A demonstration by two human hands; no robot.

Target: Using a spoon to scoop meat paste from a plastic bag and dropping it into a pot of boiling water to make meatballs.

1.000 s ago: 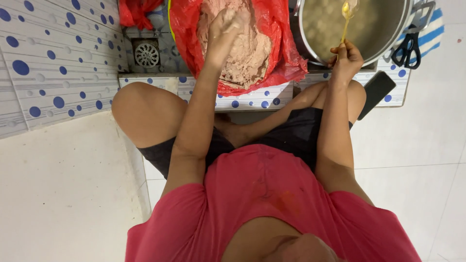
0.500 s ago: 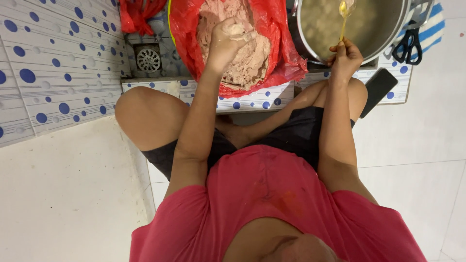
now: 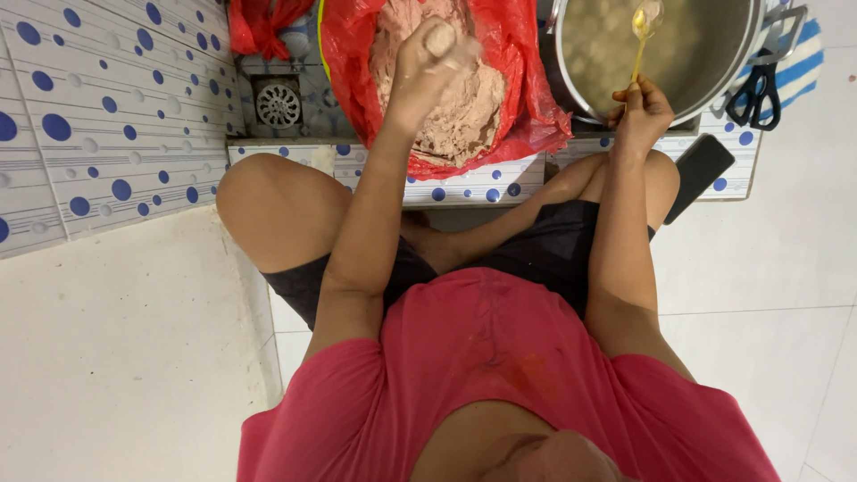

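Nearest the camera, a red shirt (image 3: 500,384) and dark shorts (image 3: 536,254): the person sits cross-legged on the pale tiled floor (image 3: 107,357), knees spread wide.

Up the left arm to the left hand (image 3: 427,67), raised over the red plastic bag (image 3: 518,107). The fingers are curled into a loose fist, squeezing a round ball of paste (image 3: 439,38) out at the top between thumb and forefinger. The hand is smeared with the same mix. Under it, the pinkish-brown minced paste (image 3: 464,116) fills the open bag, which rests on a low step tiled white with blue dots (image 3: 464,189).

Across to the right hand (image 3: 641,112), at the near rim of the big metal pot (image 3: 571,89). Its fingers are pinched shut on the lower end of a yellow-handled spoon (image 3: 639,40). The spoon's long axis runs almost straight away from the person, handle end near, bowl end pointing to the far side, out over the cloudy broth (image 3: 687,45). The bowl looks loaded with something pale, too blurred to tell what. Pale round lumps float in the broth.

Farther out: black-handled scissors (image 3: 755,89) lie just right of the pot, a flat black object (image 3: 699,174) sits beside the right knee, and a round floor drain (image 3: 278,104) lies left of the bag, near the dotted wall tiles (image 3: 98,116).
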